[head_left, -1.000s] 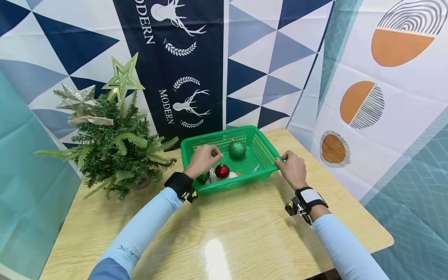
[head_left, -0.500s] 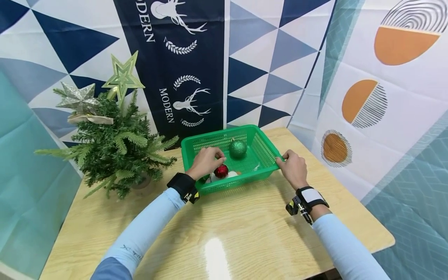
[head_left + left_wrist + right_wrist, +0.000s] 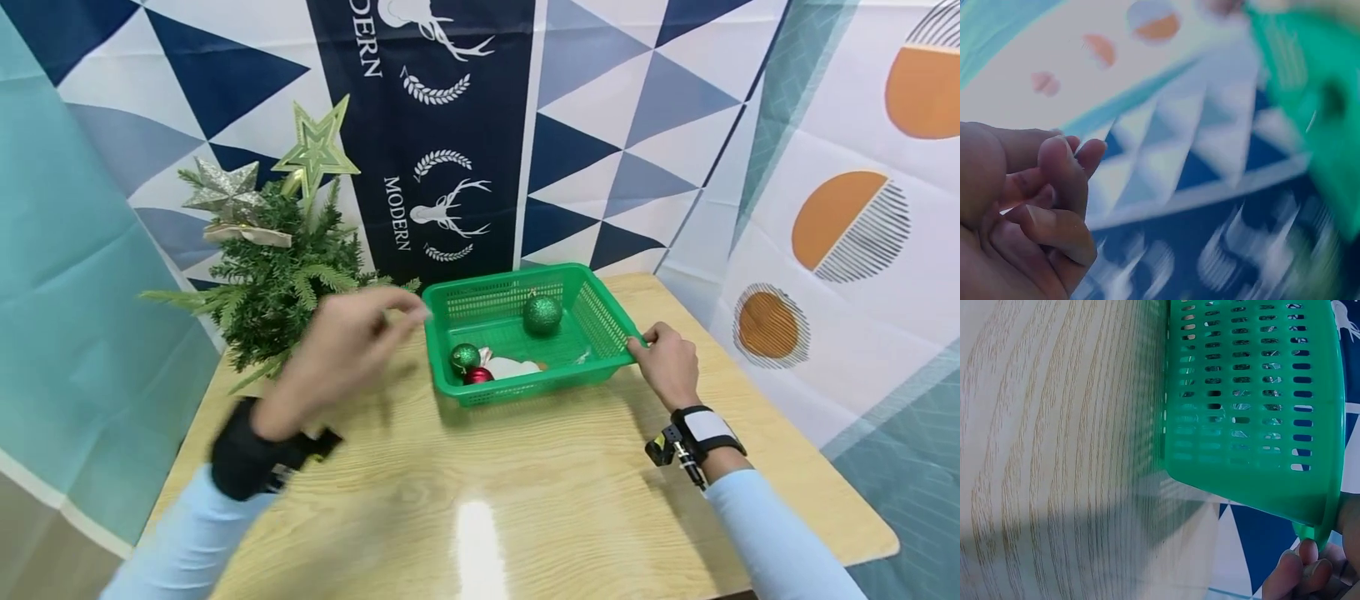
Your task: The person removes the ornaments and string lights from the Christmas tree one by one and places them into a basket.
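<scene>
A green plastic basket (image 3: 536,390) stands on the table. Inside lie a large green glitter ball ornament (image 3: 542,315), a smaller green ball ornament (image 3: 465,357), a shiny red ball ornament (image 3: 478,377) and a white piece (image 3: 512,367). My right hand (image 3: 666,364) pinches the basket's right rim; its fingertips (image 3: 1284,575) show at the corner in the right wrist view. My left hand (image 3: 341,354), blurred by motion, is in the air between basket and artificial Christmas tree (image 3: 258,312). Its fingers (image 3: 1063,234) are loosely curled, and nothing is seen between them.
The tree carries a green-gold star (image 3: 317,150), a silver star (image 3: 225,193) and a beige bow (image 3: 247,234). Its branches reach close to the basket's left side. Patterned cloth (image 3: 442,125) hangs behind the wooden table (image 3: 555,492).
My left hand has lifted out of the basket and swung left toward the tree. The red ball sits lower in the basket. The head view has turned left; the right hand keeps its hold.
</scene>
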The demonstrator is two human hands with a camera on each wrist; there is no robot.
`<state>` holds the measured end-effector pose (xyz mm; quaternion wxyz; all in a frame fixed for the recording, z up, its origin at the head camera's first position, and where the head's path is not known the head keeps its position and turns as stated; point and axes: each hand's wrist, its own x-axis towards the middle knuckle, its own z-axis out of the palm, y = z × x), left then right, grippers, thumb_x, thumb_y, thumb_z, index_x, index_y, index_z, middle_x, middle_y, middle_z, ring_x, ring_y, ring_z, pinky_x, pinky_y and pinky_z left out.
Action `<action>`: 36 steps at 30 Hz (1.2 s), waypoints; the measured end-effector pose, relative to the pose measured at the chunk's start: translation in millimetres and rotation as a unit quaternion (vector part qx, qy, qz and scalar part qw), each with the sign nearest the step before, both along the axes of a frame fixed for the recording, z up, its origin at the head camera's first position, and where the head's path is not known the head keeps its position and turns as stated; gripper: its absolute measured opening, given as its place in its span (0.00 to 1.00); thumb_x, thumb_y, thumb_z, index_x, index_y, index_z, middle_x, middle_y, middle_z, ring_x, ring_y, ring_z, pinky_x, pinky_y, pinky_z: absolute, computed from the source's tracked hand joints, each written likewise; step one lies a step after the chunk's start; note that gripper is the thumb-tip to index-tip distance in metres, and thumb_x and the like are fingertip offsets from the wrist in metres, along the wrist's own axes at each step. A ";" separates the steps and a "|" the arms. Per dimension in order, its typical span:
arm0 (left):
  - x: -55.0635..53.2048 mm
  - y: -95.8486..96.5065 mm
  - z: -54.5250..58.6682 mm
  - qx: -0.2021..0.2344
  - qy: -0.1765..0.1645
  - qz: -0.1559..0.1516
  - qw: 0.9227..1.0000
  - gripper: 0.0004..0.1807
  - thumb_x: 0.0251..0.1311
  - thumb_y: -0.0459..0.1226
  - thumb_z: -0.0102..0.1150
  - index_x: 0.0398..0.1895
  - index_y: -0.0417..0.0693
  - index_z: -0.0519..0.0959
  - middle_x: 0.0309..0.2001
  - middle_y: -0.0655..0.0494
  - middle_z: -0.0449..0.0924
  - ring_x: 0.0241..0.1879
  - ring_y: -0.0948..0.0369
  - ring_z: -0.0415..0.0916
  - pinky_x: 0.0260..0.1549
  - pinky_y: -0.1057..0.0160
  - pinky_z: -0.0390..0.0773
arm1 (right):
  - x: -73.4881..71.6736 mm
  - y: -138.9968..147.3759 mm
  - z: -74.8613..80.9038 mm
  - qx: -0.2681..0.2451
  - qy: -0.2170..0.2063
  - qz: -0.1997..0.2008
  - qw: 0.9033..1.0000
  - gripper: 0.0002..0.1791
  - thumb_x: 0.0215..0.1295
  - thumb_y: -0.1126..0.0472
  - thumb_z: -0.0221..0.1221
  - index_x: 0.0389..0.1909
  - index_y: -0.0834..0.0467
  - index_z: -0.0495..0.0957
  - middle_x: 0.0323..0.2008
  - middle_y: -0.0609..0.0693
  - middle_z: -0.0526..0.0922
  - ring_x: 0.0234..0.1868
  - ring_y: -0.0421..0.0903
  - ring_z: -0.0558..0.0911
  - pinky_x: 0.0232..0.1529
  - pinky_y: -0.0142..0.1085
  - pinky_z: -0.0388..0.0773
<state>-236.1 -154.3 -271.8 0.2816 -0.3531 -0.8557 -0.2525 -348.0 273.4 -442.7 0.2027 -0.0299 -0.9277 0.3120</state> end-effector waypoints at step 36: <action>-42.2 -152.5 61.5 -0.187 0.034 0.314 0.930 0.08 0.64 0.35 0.71 0.43 0.43 0.84 0.35 0.39 0.77 0.21 0.41 0.72 0.15 0.42 0.69 | 0.3 2.8 -4.5 0.000 0.009 0.004 1.000 0.15 0.70 0.56 0.62 0.37 0.67 0.80 0.30 0.64 0.84 0.25 0.56 0.80 0.21 0.41 0.68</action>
